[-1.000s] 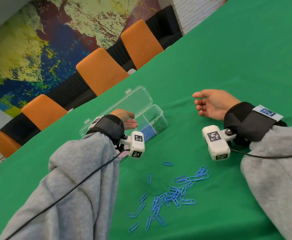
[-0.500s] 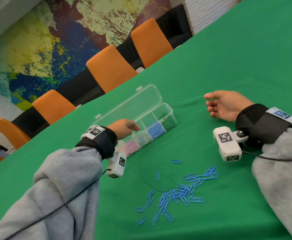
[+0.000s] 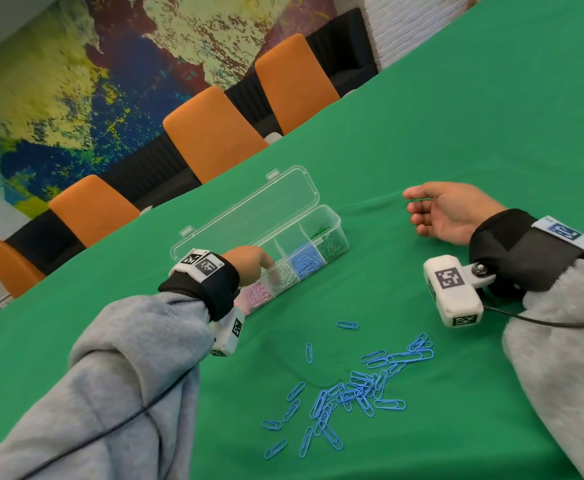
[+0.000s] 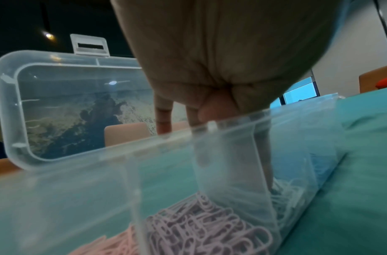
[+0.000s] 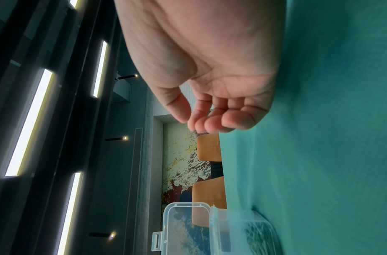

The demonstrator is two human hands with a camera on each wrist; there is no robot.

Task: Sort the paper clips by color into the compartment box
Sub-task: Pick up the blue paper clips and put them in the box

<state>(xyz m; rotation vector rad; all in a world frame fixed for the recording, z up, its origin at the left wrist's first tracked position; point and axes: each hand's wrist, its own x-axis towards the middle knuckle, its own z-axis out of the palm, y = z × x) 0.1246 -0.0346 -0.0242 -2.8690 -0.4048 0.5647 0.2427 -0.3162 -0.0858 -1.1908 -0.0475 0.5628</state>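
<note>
While the left hand (image 3: 249, 263) reached down into the compartment box (image 3: 332, 216), its fingers (image 4: 262, 155) extended into the section holding white clips (image 3: 283, 277); whether they pinched a clip could not be determined. The right hand (image 3: 446, 213) lay palm-up on the desk (image 3: 457, 116), well apart from the box, fingers loosely curled and holding nothing. The box stood near the far edge of the desk with its lid (image 3: 249, 206) folded back, and held pink clips (image 3: 257, 294), white, blue (image 3: 306, 261) and green clips (image 3: 332, 240) in adjoining sections. A scatter of blue paper clips (image 3: 349, 393) remained on the desk toward the near edge (unsorted).

Probable faults from this position: the light box could tip or slide if the left wrist pressed on its front wall. Clips interlock readily, so a lifted clip could drag neighbours over a low divider into the wrong colour. A blue clip released in the white section would require re-sorting.
</note>
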